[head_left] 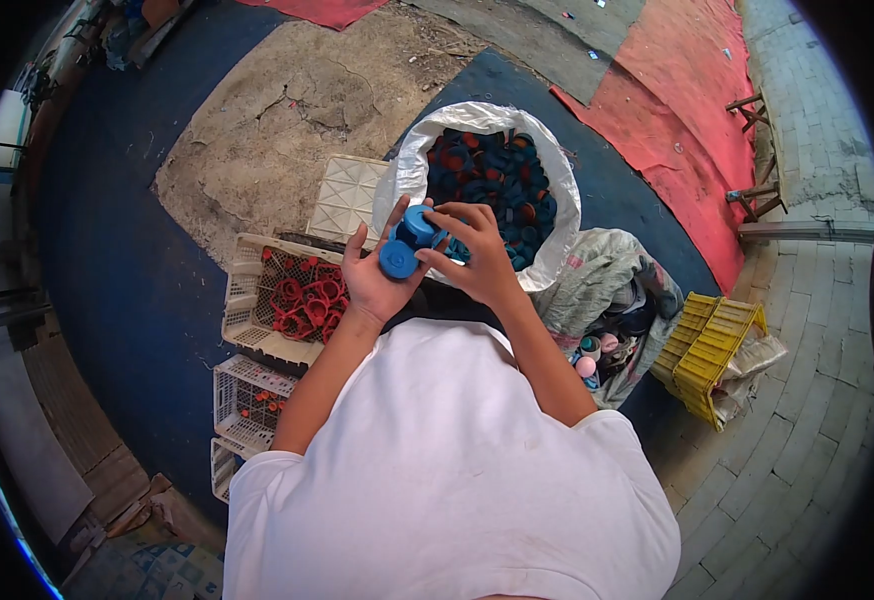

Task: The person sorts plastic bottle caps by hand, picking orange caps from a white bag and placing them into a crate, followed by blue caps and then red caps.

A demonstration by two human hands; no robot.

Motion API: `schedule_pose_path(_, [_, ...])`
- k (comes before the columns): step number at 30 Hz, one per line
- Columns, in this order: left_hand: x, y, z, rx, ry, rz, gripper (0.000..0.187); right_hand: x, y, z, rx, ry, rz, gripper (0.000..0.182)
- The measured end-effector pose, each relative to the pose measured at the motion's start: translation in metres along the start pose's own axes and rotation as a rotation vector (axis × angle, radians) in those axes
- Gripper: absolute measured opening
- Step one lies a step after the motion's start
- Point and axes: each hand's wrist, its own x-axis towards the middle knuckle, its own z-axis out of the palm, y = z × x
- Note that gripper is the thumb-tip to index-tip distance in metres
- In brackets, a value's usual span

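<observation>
Two round blue plastic caps (398, 260) sit together in my left hand (375, 288), which is turned palm up with its fingers curled around them. From the right, my right hand (479, 252) reaches over, its fingertips on the upper blue cap (419, 222) and its thumb close to the lower one. Just beyond both hands stands a white woven sack (565, 205), its rim rolled open. Many dark blue caps (497, 175), some with orange-red parts, fill it.
To the left, a cream plastic crate (242, 315) holds red rings (309, 305), with more crates (225, 395) nearer me. At right are a grey cloth sack (582, 280) of mixed items and yellow crates (697, 345). Small wooden stools (757, 195) stand farther right.
</observation>
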Motion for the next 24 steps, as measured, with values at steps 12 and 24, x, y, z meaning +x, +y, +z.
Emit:
schedule_pose_path(12, [-0.002, -0.003, -0.003, 0.018, 0.042, 0.035, 0.066, -0.032, 0.117, -0.035, -0.189, -0.144, 0.534, 0.035])
schedule_pose_path(24, [-0.002, -0.003, -0.003, 0.035, 0.057, 0.023, 0.066, -0.058, 0.119, -0.02, -0.636, -0.446, 0.414, 0.027])
